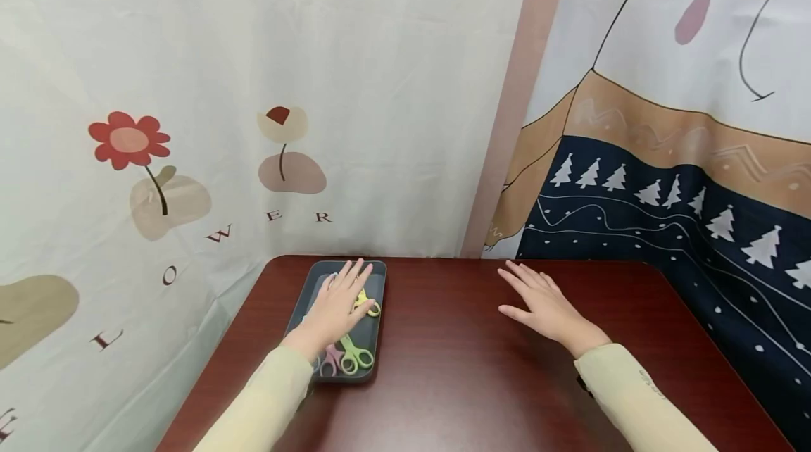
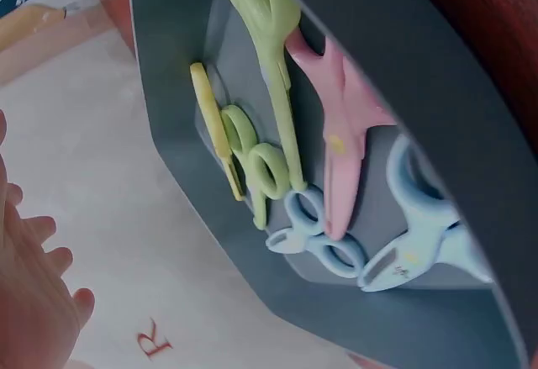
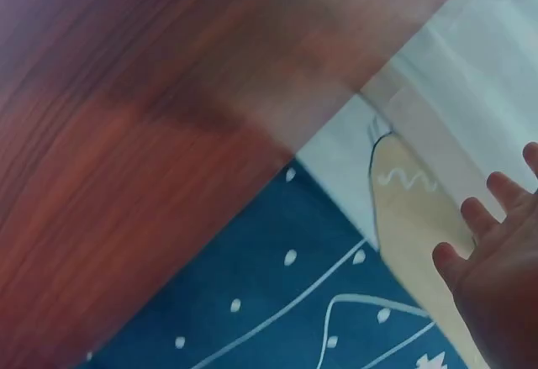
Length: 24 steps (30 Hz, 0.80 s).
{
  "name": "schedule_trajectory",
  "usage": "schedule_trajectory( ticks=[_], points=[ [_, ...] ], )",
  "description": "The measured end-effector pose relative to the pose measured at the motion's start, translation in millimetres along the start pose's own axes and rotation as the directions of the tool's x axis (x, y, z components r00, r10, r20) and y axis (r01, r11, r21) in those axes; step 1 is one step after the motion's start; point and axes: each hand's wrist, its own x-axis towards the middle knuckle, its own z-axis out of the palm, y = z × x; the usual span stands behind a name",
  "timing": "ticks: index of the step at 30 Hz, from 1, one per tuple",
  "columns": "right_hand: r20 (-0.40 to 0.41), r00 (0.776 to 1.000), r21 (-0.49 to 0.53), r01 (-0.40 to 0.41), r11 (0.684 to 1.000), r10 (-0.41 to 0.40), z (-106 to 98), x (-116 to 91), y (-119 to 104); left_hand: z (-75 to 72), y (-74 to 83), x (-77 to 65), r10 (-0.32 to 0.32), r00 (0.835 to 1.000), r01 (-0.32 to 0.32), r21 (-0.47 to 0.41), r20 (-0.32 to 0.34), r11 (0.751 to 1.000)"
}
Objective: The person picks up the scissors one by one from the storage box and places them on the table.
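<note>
My left hand (image 1: 336, 308) hovers palm down over a dark grey tray (image 1: 367, 329), fingers straight and holding nothing. It hides part of the tray in the head view. Inside lie several child-size scissors. The left wrist view shows large green scissors (image 2: 273, 50), pink scissors (image 2: 340, 142), large blue scissors (image 2: 420, 247), small blue scissors (image 2: 311, 241), small green scissors (image 2: 250, 163) and a yellow pair (image 2: 208, 108), partly seen. Over the table to the right, my right hand (image 1: 548, 308) is spread with fingers extended, touching no object.
The tray stands on the left side of a dark red-brown wooden table (image 1: 443, 367), close to its back edge. Behind the table hangs a pale curtain (image 1: 393, 86) with printed flowers and letters. A navy tree-patterned cloth (image 1: 633, 220) hangs along the right side.
</note>
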Motion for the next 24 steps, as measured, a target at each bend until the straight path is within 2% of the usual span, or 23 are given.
schedule_trajectory(
  ticks=[2,6,12,18,20,24],
  points=[
    [-0.005,1.000,0.019,0.003,1.000,-0.003,4,4,-7,0.3,-5.3,-2.0,-0.023,0.999,0.022,-0.035,-0.029,0.999],
    [-0.001,1.000,0.063,-0.008,0.998,0.008,17,14,-23,1.0,-19.1,-8.5,-0.100,0.994,0.095,-0.113,-0.037,0.989],
    [0.030,0.999,0.197,-0.047,0.979,0.042,37,29,-55,2.7,-42.5,-23.2,-0.233,0.972,0.224,-0.211,-0.016,0.952],
    [0.064,0.996,0.362,-0.084,0.928,0.065,63,45,-87,7.8,-65.5,-34.4,-0.369,0.929,0.359,-0.275,0.015,0.892],
    [0.067,0.996,0.427,-0.083,0.900,0.060,71,50,-95,9.6,-72.4,-37.7,-0.409,0.912,0.400,-0.297,0.035,0.867],
    [0.081,0.993,0.538,-0.117,0.835,0.087,85,58,-111,12.9,-83.9,-44.3,-0.455,0.888,0.451,-0.323,0.067,0.832]
  ],
)
